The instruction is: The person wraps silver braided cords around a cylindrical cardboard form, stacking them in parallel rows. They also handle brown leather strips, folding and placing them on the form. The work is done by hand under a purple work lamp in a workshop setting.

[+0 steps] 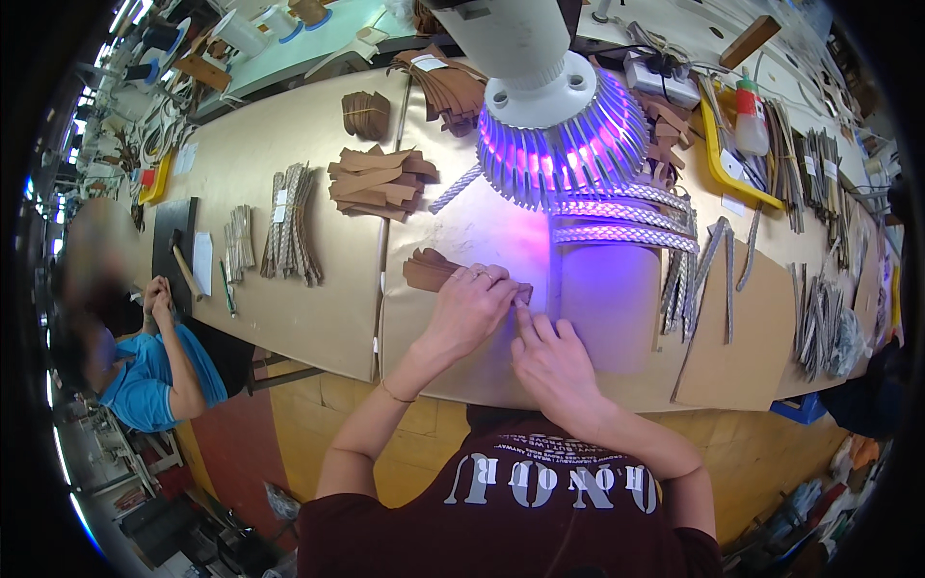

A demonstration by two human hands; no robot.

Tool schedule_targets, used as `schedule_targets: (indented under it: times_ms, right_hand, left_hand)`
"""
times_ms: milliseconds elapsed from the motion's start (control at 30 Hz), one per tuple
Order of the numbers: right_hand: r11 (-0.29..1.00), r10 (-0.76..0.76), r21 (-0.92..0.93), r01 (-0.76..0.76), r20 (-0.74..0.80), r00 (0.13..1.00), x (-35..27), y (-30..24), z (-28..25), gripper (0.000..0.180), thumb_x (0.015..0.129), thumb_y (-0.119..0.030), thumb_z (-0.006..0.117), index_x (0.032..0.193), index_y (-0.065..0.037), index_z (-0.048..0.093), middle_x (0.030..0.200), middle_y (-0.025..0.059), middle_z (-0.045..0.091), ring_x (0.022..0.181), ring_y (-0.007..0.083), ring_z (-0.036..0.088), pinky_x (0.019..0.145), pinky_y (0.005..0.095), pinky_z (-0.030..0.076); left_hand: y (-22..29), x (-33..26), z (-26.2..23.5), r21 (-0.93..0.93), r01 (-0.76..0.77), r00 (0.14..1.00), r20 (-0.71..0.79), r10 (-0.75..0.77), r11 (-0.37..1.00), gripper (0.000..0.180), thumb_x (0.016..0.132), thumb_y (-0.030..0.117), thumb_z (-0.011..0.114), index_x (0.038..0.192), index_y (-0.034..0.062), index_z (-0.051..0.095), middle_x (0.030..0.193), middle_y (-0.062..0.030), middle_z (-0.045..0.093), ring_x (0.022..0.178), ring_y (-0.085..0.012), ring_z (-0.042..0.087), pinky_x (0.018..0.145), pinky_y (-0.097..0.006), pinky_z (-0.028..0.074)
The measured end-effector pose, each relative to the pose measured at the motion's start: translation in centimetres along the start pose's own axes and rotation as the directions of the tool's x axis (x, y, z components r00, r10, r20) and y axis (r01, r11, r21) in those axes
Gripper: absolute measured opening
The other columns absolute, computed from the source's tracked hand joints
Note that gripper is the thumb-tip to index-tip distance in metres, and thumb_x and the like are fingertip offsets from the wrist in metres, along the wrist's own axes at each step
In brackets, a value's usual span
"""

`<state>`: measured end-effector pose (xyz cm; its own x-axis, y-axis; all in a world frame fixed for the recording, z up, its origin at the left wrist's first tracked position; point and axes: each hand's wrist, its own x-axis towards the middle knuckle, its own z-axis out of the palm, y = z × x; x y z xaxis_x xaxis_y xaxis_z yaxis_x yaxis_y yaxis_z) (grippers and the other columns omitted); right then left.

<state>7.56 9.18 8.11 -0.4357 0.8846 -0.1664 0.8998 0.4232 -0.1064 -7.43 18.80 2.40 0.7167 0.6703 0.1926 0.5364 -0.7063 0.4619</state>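
Item 1: brown strips [429, 270], flat, fanned at one end; laid on table [337, 308], ctr of frame, partly covered by the hands.

Item 2: L hand [472, 313]. Fingers bent, clamped down on the strips from above; prob. so placed to stop them sliding.

Item 3: R hand [549, 361]. Fingertips brought to the strips' right end, close by the L hand's; whether pinched shut or merely rested there could not be told. Prob. set so for fine work at the edge.

Item 4: lamp [564, 135], finned, violet-lit, upper ctr; hung over the work, presumably for light or warmth.

Item 5: braided cords [626, 220], grey, right of ctr; laid side by side beneath the lamp, ends hung downward, poss. kept parallel for easy picking.

Item 6: loose brown pile [385, 183] & banded brown bundle [366, 116], upper left of ctr; the latter tied, prob. to keep the count.

Item 7: pale braided bundle [291, 222], left; wrapped w/ white label, prob. for sorting.

Item 8: hammer [183, 260], far left, by dark board [164, 236]; left within reach of co-worker's hands [159, 299], held together.

Item 9: yellow tray [718, 164], upper right, w/ bottle [750, 118]; contents prob. corralled thus.
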Motion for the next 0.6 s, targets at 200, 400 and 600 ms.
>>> schedule_targets:
  times_ms: [200,400,600]
  right_hand:
    - [0.998,0.041,-0.047,-0.043,-0.032,0.999,1.0,-0.8,1.7,0.022,0.071,-0.012,0.063,0.09,-0.001,0.064,0.133,0.0268,0.054,0.099,0.0242,0.055,0.08,0.0333,0.04]
    - [0.968,0.092,0.237,-0.078,-0.047,0.995,1.9,0.1,-0.2,0.028,0.081,-0.021,0.065,0.096,0.001,0.06,0.117,0.0239,0.061,0.096,0.027,0.058,0.081,0.0365,0.042]
    - [0.373,0.235,0.918,0.138,-0.237,0.942,0.7,1.3,-5.2,0.04,0.088,-0.031,0.066,0.108,0.001,0.055,0.093,0.0172,0.063,0.091,0.0342,0.062,0.077,0.0431,0.048]
  left_hand:
    - [-0.8,-1.0,1.0,-0.645,0.217,0.886,-0.184,-0.425,0.733,0.011,0.094,0.01,0.055,0.099,0.0038,0.063,0.097,-0.0087,0.061,0.093,-0.0234,0.059,0.083,-0.033,0.047]
    - [-2.1,-2.7,-4.8,-0.855,-0.011,0.067,-0.518,-0.853,0.518,0.032,0.103,0.025,0.041,0.115,-0.0025,0.053,0.112,-0.014,0.057,0.103,-0.0219,0.056,0.093,-0.037,0.044]
    - [4.8,-3.6,-4.5,-0.102,0.154,0.654,-0.735,-0.179,0.983,0.024,0.094,0.015,0.054,0.112,0.0,0.053,0.123,-0.0209,0.054,0.113,-0.0315,0.056,0.098,-0.043,0.045]
